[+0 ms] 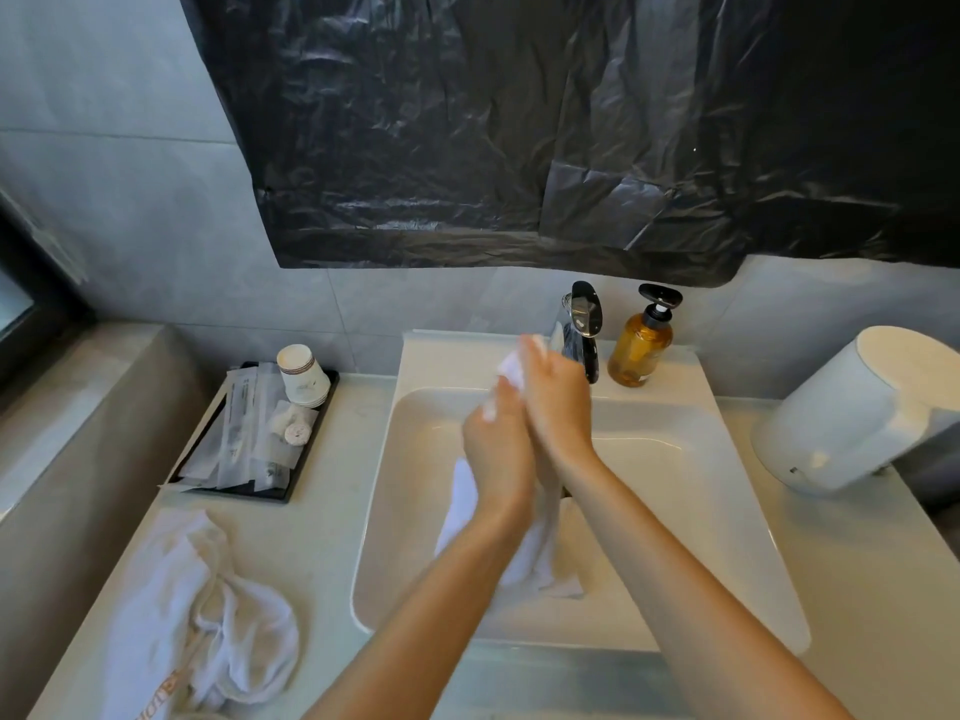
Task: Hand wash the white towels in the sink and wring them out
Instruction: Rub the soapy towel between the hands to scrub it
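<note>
Over the white sink (727, 491), my left hand (496, 449) and my right hand (556, 402) press together on a wet white towel (462, 506). Part of the cloth sticks out above my fingers near the tap, and the rest hangs down below my wrists into the basin. Both hands grip the towel between them, with soap foam on my left fingers. A second white towel (208, 615) lies crumpled on the counter to the left of the sink.
A chrome tap (584, 324) and an amber soap pump bottle (640, 345) stand behind the basin. A black tray (306, 449) with sachets and paper cups (301, 374) sits at the back left. A white dispenser (857, 407) is at the right.
</note>
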A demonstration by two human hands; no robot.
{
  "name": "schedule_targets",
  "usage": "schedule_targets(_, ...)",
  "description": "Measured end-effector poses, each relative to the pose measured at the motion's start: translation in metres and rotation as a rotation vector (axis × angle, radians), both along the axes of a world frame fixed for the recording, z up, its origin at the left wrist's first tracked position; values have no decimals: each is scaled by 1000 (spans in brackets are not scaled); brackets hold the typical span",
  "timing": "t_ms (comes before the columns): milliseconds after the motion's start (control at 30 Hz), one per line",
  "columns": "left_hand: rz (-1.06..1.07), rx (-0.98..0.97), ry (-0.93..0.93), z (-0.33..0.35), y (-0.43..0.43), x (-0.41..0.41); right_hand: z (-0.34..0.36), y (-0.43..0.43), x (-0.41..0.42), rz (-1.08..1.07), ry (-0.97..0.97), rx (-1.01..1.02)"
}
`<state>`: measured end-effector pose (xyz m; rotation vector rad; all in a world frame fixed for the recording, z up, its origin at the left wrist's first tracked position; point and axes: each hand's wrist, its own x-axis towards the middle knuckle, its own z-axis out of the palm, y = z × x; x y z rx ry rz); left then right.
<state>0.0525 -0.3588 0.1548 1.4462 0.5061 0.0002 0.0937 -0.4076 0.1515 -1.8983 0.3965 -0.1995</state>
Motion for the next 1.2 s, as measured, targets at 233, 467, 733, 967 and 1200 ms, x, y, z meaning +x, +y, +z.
schedule_targets(233,134,45,-90,6,23,22,-2,21,-33,135,-14,-49)
schedule_targets(467,104,-30,-97,9,12,16,9,19,-28,38,-45,52)
schedule_targets(733,32,-94,-69,10,-7,0,13,2,-6,-40,-45,111)
schedule_targets(967,70,-8,-116,18,-16,2,19,-5,-2,22,-75,91)
schedule_targets(1200,90,-56,-128,29,8,21,24,11,-35,187,-131,53)
